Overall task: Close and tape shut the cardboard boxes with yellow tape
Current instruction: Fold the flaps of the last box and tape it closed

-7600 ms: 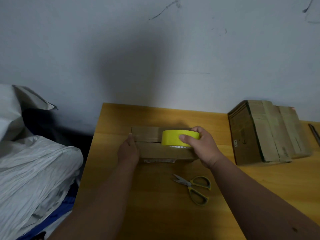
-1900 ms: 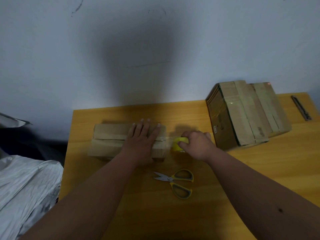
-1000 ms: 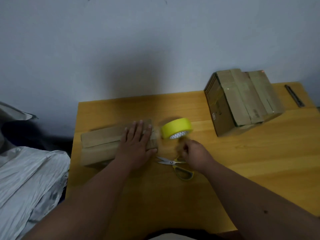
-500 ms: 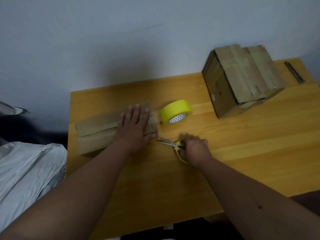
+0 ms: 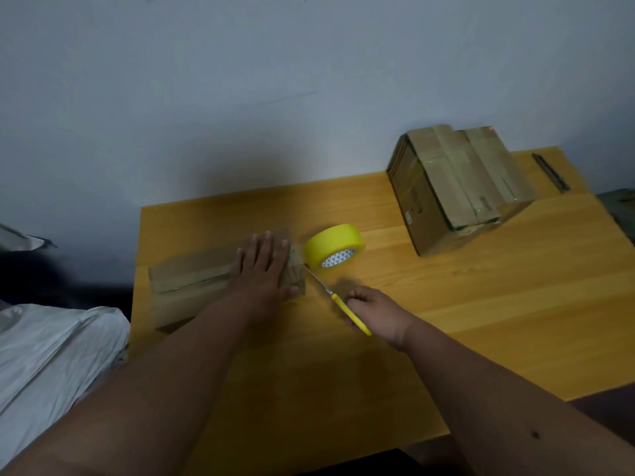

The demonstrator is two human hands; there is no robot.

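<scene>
Cutting looks imminent: right hand (image 5: 372, 312) grips the yellow-handled scissors (image 5: 338, 302), blades angled toward 11 o'clock, tips at the gap between the small cardboard box (image 5: 192, 269) and the yellow tape roll (image 5: 335, 245). Left hand (image 5: 264, 269) lies flat, fingers straight, pressing the right end of the box top. Box sits left of table centre; roll stands on edge just beside it at its 3 o'clock. A larger box (image 5: 457, 187) lies well apart at 2 o'clock on the wooden table (image 5: 481, 304).

Risks, as judged:
- Any strip between roll and box is too dim to confirm; if slack, the blades may fold it rather than shear it.
- The roll, unheld and on edge, could roll off when cut free.
- The blade tips pass near the left thumb; a slip could nick it.
- If pressure eases, the flaps may spring up and peel the tape end.

Against half a second ago: scissors lifted off the table and swung toward the roll; left hand and roll unchanged in place.
</scene>
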